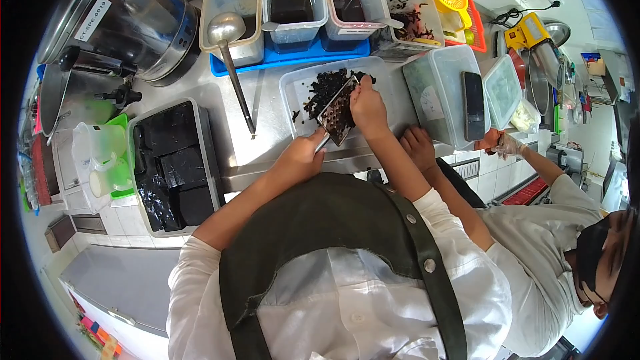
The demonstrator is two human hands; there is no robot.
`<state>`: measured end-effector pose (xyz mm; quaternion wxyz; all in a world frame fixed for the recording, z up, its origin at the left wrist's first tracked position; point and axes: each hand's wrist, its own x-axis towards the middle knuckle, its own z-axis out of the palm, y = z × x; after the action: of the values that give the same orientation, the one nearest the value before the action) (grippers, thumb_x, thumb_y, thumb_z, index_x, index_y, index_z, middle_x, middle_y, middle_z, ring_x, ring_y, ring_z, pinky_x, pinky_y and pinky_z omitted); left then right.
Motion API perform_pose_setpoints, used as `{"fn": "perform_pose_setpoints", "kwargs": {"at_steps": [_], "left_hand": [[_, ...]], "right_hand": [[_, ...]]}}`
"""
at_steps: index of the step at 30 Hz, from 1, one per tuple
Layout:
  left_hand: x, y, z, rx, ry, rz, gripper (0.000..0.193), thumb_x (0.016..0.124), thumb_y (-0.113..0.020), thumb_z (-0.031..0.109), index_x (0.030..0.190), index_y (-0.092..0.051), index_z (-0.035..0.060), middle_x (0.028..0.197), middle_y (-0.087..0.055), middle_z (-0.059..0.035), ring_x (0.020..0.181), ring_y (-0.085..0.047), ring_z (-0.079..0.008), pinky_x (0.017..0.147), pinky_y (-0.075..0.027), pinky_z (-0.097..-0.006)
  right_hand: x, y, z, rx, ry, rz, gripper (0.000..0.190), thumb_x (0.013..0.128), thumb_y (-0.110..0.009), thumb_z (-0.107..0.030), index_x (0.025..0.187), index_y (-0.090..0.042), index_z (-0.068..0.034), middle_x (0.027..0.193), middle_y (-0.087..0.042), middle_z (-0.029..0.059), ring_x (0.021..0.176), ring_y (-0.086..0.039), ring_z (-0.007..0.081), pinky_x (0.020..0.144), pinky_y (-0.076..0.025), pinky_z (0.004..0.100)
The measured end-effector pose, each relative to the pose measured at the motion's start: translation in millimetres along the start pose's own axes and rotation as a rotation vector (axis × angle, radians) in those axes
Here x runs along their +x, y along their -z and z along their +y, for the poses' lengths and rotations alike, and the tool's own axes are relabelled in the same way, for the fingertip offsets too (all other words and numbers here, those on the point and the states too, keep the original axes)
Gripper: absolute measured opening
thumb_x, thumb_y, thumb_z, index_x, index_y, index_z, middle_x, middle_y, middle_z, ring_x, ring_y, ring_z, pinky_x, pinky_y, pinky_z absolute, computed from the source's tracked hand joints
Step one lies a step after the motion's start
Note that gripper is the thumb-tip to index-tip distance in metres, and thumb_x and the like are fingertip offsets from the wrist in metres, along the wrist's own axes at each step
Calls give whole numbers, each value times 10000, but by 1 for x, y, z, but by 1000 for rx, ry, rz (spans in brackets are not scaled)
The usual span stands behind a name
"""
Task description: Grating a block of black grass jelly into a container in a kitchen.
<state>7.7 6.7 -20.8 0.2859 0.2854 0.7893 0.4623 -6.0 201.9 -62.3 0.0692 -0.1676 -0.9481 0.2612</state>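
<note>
In my left hand (298,156) is the handle of a metal flat grater (338,112), which slants over a shallow translucent plastic tub (295,77). My right hand (368,107) is at the grater's upper end, its fingers closed; a dark piece shows by the fingertips, perhaps black jelly, mostly hidden. Black shreds (322,91) lie heaped in the tub beneath and beside the grater.
Black jelly-like blocks (187,172) fill a container at left. A ladle (232,65) leans from a tub behind. Several tubs of dark liquid stand on a blue tray (295,62). A phone (473,105) lies on a lidded box at right. A co-worker's bare hand (419,147) rests near the counter edge, the other gloved.
</note>
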Motion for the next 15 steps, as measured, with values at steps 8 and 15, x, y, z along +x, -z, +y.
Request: {"fn": "perform_pose_setpoints", "kwargs": {"at_steps": [8,15], "left_hand": [[-2,0,-3,-57,32,24,415,782,-523,63,1171,-432,-45,754,-547,-300,717,-545,-439,633,-427,-448],[4,-6,-9,-39,30,57,430,782,-539,80,1189,-439,-17,722,-541,-277,671,-547,-417,598,-428,-410]], "right_hand": [[22,29,14,-107,-162,-20,193,839,-432,-173,950,-415,-16,691,-582,261,681,-579,421,605,-457,503],[-31,31,-57,-59,-103,-178,161,852,-457,-189,887,-426,-35,671,-583,219,634,-565,424,552,-438,502]]}}
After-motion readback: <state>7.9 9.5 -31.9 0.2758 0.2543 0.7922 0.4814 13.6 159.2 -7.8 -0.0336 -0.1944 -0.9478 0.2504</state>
